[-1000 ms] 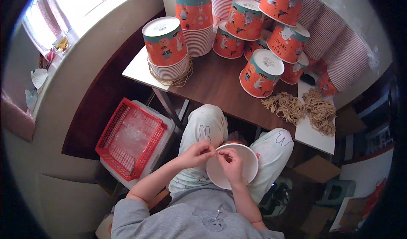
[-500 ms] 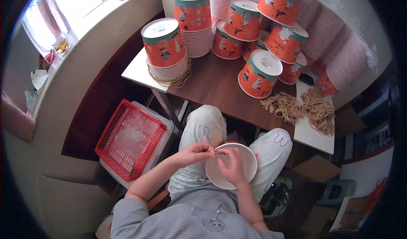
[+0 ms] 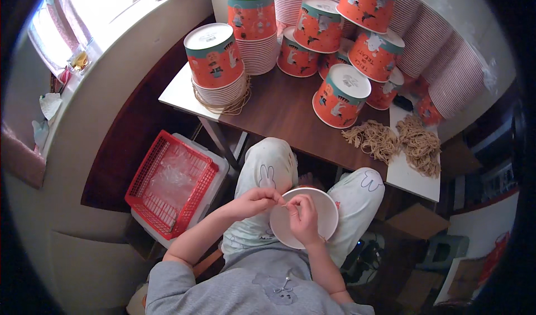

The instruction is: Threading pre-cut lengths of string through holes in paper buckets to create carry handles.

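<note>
A white round paper bucket (image 3: 324, 214) rests in my lap, its open mouth facing up. My left hand (image 3: 254, 201) is at its left rim, fingers pinched on a thin piece of tan string. My right hand (image 3: 303, 215) lies over the bucket's opening and pinches the same string close to the left fingertips. The string itself is too fine to follow.
A brown table (image 3: 279, 111) ahead carries stacks of orange printed paper buckets (image 3: 215, 58), more upturned buckets (image 3: 341, 94) and two bundles of tan string (image 3: 399, 139). A red plastic basket (image 3: 170, 182) on a white box stands at my left. Cardboard boxes (image 3: 416, 223) lie on the right.
Both hands stay at the bucket's rim with small finger movements; the bucket has hardly shifted in my lap.
</note>
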### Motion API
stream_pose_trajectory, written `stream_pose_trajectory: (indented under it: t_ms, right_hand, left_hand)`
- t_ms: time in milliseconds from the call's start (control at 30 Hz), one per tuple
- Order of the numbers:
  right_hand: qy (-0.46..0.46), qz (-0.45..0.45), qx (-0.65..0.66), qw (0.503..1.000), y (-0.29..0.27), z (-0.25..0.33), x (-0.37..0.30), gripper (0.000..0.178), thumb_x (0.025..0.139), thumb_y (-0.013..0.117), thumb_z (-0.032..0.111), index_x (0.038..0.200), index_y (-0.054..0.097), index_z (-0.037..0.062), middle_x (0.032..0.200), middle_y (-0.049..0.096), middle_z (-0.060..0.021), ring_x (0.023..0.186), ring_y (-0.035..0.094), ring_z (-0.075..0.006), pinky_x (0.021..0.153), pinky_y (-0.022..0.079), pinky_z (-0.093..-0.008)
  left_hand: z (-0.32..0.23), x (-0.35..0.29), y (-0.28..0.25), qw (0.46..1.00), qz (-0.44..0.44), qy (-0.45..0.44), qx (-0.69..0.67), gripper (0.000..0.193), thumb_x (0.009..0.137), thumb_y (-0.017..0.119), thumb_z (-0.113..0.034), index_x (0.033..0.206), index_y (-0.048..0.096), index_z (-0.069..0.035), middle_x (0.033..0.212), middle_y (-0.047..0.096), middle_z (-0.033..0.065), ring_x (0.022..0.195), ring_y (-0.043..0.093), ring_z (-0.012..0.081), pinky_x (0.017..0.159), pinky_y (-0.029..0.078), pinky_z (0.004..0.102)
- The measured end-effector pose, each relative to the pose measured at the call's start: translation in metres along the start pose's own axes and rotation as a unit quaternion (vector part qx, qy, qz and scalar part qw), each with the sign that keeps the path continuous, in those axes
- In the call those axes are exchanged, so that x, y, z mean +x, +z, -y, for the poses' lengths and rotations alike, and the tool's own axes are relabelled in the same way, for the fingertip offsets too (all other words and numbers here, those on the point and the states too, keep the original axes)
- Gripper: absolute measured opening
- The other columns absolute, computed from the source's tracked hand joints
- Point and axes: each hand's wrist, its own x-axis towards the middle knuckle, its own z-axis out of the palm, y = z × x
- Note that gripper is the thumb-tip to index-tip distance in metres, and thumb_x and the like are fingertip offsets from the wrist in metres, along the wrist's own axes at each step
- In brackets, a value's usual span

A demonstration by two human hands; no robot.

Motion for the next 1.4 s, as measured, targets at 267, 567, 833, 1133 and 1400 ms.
stream_pose_trajectory:
  t_ms: [267,567,833,1133,1400]
  right_hand:
    - [0.229,0.045,0.19,0.954,0.007,-0.017,-0.015,0.007,0.087,0.047,0.007,0.088,0.043,0.0014,0.084,0.047,-0.0091,0.067,0.052,-0.0174,0.059,0.043,-0.0295]
    - [0.228,0.067,0.191,0.952,0.005,-0.022,-0.02,0.004,0.089,0.045,0.007,0.089,0.043,0.0031,0.076,0.048,-0.005,0.058,0.045,-0.0078,0.051,0.039,-0.0228]
    - [0.214,0.061,0.229,0.947,0.006,-0.02,-0.019,0.003,0.088,0.046,0.006,0.088,0.044,0.004,0.073,0.047,-0.0024,0.057,0.044,-0.0066,0.05,0.038,-0.0223]
    - [0.2,0.075,0.165,0.963,0.008,-0.021,-0.019,0.005,0.086,0.048,0.005,0.088,0.045,0.0016,0.071,0.05,-0.0064,0.061,0.051,-0.0124,0.054,0.041,-0.026]
    - [0.194,0.064,0.16,0.966,0.007,-0.021,-0.018,0.005,0.087,0.047,0.006,0.087,0.046,0.0017,0.074,0.054,-0.0088,0.067,0.056,-0.0155,0.061,0.044,-0.0273]
  left_hand:
    - [-0.008,0.001,-0.005,0.919,0.021,0.178,0.351,0.032,0.072,0.05,0.008,0.099,0.062,-0.007,0.093,0.05,0.0075,0.092,0.048,0.0226,0.082,0.038,0.0308]
    - [-0.003,0.002,0.009,0.832,-0.058,0.198,0.515,0.017,0.067,0.066,-0.01,0.082,0.061,-0.008,0.092,0.052,0.0077,0.085,0.05,0.0261,0.078,0.041,0.0338]
    - [-0.013,0.003,0.006,0.876,-0.027,0.24,0.418,0.009,0.073,0.06,-0.012,0.077,0.058,-0.005,0.075,0.055,0.0064,0.076,0.05,0.0237,0.066,0.042,0.033]
    - [-0.018,0.001,0.002,0.92,-0.027,0.175,0.349,0.008,0.075,0.059,-0.012,0.079,0.059,-0.005,0.07,0.055,0.0063,0.071,0.049,0.0211,0.063,0.041,0.0316]
    - [-0.025,-0.01,0.0,0.926,0.009,0.183,0.331,0.01,0.073,0.06,-0.013,0.076,0.058,-0.004,0.071,0.057,0.0065,0.07,0.051,0.0213,0.063,0.042,0.0312]
